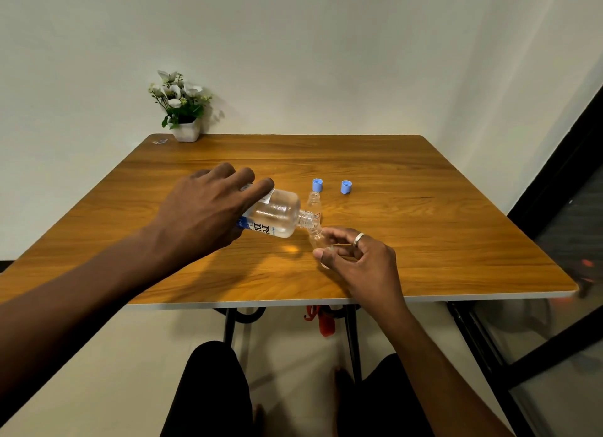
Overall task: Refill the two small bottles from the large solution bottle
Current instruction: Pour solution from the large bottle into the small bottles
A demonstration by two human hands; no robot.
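My left hand (205, 214) grips the large clear solution bottle (277, 213), tipped on its side with its open neck pointing right. That neck meets the mouth of a small clear bottle (317, 239), which my right hand (359, 257) holds tilted just above the table; a ring is on one finger. The second small bottle (314, 205) stands upright and uncapped right behind the large bottle's neck. Two blue caps (317, 185) (346, 187) lie on the wooden table (424, 234) behind the bottles.
A white pot of artificial flowers (182, 110) stands at the table's far left corner, with a small clear item (160, 141) beside it. A wall runs behind the table. My knees and a red object (324, 322) are below the near edge.
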